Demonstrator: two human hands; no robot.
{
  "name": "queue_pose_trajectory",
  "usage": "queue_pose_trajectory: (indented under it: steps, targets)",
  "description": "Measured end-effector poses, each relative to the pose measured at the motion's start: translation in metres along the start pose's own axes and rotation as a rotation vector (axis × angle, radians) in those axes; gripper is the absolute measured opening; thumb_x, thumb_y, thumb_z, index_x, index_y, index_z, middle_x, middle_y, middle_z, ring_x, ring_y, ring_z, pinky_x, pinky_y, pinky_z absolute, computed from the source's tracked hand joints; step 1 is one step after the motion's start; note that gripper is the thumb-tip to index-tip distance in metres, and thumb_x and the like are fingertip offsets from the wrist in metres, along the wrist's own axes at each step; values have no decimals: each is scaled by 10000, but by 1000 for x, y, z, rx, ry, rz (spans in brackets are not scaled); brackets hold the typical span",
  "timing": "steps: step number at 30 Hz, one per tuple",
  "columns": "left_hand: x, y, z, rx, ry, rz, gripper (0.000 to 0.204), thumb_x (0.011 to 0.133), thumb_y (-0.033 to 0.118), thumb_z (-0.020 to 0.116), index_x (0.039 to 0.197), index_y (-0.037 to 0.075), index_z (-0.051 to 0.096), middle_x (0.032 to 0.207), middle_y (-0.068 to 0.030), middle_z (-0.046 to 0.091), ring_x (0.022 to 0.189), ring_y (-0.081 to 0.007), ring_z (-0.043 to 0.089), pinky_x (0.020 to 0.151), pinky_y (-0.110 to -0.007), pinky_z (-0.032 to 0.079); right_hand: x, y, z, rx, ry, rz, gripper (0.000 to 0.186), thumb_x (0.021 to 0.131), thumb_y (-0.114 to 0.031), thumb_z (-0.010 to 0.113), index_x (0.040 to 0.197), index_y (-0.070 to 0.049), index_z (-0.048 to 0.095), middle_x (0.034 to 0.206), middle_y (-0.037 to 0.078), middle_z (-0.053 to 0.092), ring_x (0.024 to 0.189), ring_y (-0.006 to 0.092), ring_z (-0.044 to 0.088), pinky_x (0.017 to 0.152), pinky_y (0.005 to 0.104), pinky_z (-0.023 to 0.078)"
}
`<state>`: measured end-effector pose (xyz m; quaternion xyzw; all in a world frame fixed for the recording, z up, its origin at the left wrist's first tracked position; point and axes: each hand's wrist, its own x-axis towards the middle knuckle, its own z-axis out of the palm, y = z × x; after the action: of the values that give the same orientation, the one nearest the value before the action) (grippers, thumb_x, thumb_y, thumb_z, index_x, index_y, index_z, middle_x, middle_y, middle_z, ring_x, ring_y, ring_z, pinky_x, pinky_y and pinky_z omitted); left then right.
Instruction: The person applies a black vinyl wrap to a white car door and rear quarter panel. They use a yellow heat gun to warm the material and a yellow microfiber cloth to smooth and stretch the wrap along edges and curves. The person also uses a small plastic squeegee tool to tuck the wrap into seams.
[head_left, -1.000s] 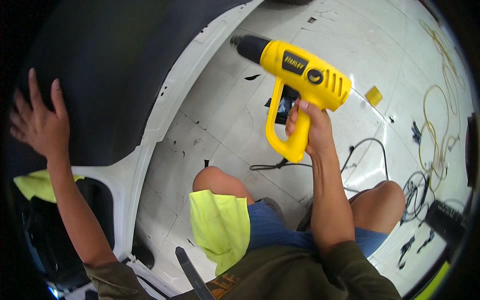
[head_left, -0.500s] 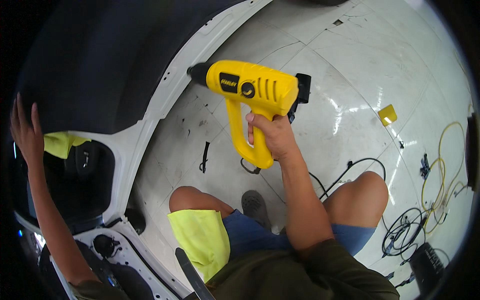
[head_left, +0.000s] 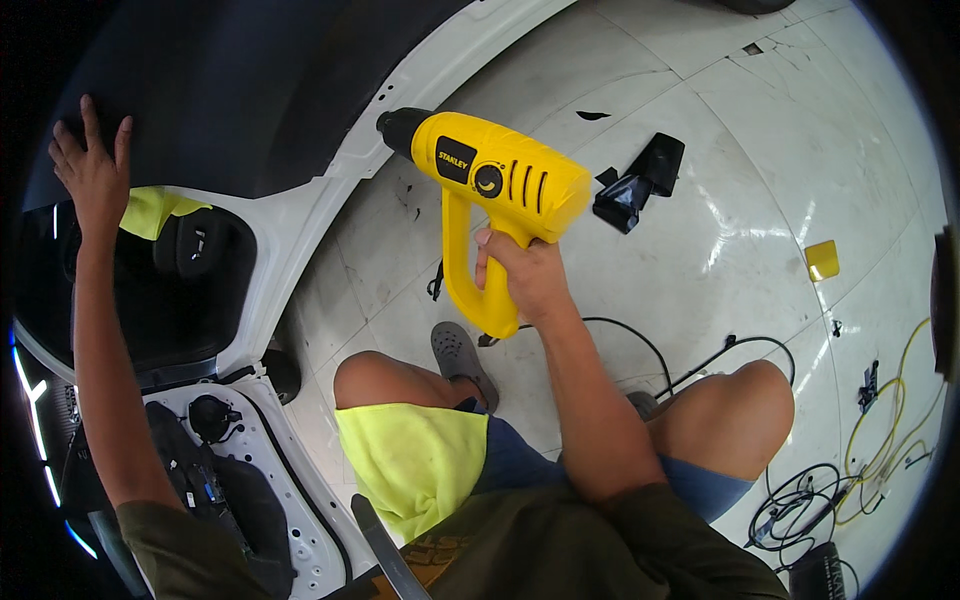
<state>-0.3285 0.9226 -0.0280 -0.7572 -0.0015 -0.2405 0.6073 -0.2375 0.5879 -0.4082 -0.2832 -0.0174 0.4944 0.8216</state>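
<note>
My right hand [head_left: 530, 275] is wrapped round the handle of a yellow heat gun [head_left: 505, 170]. Its black nozzle [head_left: 402, 131] points left, in front of the white edge of a car body [head_left: 345, 150]; whether they touch, I cannot tell. With fingers spread, my left hand [head_left: 95, 175] lies against a large matte black sheet or panel [head_left: 240, 90] that covers the car's upper surface. Beside the left wrist, a yellow-green cloth [head_left: 150, 212] sits at the sheet's lower edge, above the dark window opening.
A stripped white car door [head_left: 300, 500] stands at lower left. On the tiled floor lie black scraps [head_left: 640, 185], a yellow square piece [head_left: 822, 261], coiled black cables [head_left: 800, 510] and a yellow cord [head_left: 850, 430]. Another yellow-green cloth [head_left: 410, 460] drapes over my left thigh.
My left hand appears higher and farther right in view, still spread on the black sheet. The heat gun has shifted slightly left and tilted more. The view has shifted, showing more of the door.
</note>
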Motion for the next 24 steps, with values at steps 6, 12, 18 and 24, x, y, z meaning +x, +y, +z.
queue_pose_trajectory:
  steps: [6, 12, 18, 24]
  targets:
    - [6, 13, -8, 6, 48, -38, 615, 961, 508, 429, 1497, 279, 232, 1512, -248, 194, 1385, -476, 176, 1113, -565, 193, 5, -2, -1, -20, 6, -55, 206, 802, -105, 643, 972, -26, 558, 661, 62, 561, 513, 166, 557, 499, 297, 472]
    - [20, 12, -18, -23, 130, -64, 551, 966, 500, 416, 1469, 317, 290, 1536, -90, 243, 1428, -308, 195, 1137, -543, 169, 17, -24, -30, 81, 157, -185, 227, 806, -152, 660, 967, -31, 554, 668, 70, 573, 516, 183, 578, 499, 305, 493]
    - [96, 16, -5, -172, 188, -34, 519, 991, 464, 376, 1473, 289, 289, 1531, -21, 274, 1427, -240, 221, 1140, -528, 170, 29, -46, -42, 212, 222, -329, 214, 818, -163, 655, 947, -36, 542, 663, 72, 568, 510, 181, 580, 493, 307, 494]
    - [158, 37, 14, -56, 360, 29, 536, 992, 509, 314, 1487, 315, 245, 1539, -31, 257, 1415, -271, 242, 1122, -542, 187, 52, -80, -57, 286, 288, -484, 206, 821, -168, 647, 928, -37, 530, 648, 66, 550, 499, 175, 570, 473, 300, 482]
